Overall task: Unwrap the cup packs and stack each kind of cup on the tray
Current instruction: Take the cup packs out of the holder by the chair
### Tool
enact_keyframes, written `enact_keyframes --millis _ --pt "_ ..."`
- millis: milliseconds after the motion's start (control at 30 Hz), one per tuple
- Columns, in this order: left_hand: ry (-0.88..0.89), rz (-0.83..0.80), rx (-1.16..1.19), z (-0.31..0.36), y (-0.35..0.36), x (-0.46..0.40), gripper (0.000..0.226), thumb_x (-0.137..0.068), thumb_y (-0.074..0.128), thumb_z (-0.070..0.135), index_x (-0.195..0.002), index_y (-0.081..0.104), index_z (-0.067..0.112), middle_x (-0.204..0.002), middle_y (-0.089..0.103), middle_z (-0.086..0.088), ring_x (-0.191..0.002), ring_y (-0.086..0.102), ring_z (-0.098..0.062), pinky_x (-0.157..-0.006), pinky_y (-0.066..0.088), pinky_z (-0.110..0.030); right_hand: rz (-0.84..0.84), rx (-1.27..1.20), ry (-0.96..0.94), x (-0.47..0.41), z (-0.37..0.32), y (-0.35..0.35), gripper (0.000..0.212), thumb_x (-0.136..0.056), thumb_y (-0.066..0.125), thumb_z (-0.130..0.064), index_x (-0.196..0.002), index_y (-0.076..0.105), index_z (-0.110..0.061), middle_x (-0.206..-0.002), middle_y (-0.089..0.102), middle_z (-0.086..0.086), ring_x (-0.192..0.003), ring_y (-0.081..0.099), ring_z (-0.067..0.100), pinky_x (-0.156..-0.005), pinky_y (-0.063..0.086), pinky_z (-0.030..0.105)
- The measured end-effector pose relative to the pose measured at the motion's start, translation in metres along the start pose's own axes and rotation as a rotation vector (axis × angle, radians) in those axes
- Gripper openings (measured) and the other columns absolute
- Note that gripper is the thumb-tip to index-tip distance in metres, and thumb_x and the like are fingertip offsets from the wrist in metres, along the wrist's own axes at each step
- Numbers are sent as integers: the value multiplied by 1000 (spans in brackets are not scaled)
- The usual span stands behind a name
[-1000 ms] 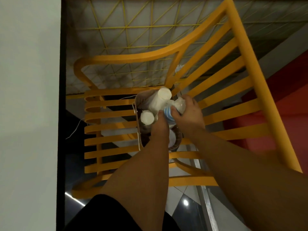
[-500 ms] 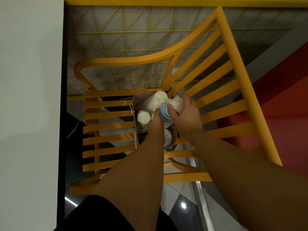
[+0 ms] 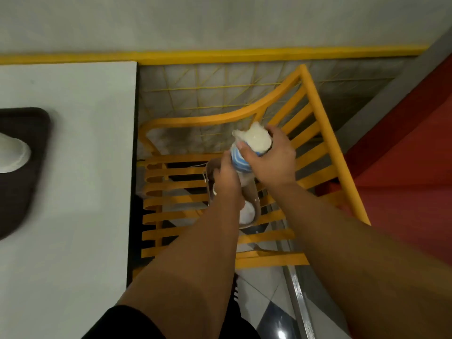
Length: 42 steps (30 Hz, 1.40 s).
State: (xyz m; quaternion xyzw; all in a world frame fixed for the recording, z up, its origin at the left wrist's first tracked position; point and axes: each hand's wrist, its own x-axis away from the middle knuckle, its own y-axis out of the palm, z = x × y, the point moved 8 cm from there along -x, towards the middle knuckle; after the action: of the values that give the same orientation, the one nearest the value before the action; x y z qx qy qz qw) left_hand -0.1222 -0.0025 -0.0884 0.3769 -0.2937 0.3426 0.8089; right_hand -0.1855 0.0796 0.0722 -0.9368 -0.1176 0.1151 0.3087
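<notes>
Lifted from the bag [image 3: 254,206], the cup pack [image 3: 247,152] now sits higher in the right hand [image 3: 271,160] grip. Left hand [image 3: 226,182] holds its lower end; no writing readable.

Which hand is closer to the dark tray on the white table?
The left hand. It reaches into the brown bag on the yellow chair, nearer the dark tray. The right hand grips the blue-striped cup pack farther right.
</notes>
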Motion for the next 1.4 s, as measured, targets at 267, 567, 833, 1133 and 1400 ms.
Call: enact_keyframes --millis 267,567,833,1133,1400 --pt "314 13 -82 168 -68 123 60 -86 44 67 -123 66 25 -122 68 -9 -109 66 -27 -97 51 -47 -341 -376 -234 30 -149 69 53 -78 74 -50 -122 53 -33 -112 60 -16 -104 57 -3 -88 50 21" --pt "169 261 -191 228 -222 166 59 -89 33 72 -120 61 29 -114 66 2 -105 61 -19 -97 49 -41 -567 -514 -15 109 -217 207 52 -85 74 -32 -126 42 -36 -107 55 -31 -92 56 -22 -76 44 3" --pt "87 262 -117 232 -280 153 37 -98 41 54 -106 63 25 -100 68 3 -95 62 -13 -95 50 -34 -475 -399 98 144 -220 266 55 -85 70 -41 -128 36 -39 -109 48 -30 -90 55 -7 -71 41 -1" --pt "87 209 -76 235 -291 153 35 -103 34 42 -116 60 20 -100 68 -1 -95 65 -19 -91 54 -43 -460 -327 79 151 -226 278 66 -85 72 -41 -140 37 -30 -120 54 -16 -107 55 6 -91 48 21" --pt "140 441 -112 232 -310 165 56 -98 27 57 -129 50 17 -116 62 -5 -96 67 -29 -79 59 -43 -437 -271 66 155 -225 264 80 -80 75 -45 -146 33 -28 -142 47 -8 -128 47 13 -100 43 21"
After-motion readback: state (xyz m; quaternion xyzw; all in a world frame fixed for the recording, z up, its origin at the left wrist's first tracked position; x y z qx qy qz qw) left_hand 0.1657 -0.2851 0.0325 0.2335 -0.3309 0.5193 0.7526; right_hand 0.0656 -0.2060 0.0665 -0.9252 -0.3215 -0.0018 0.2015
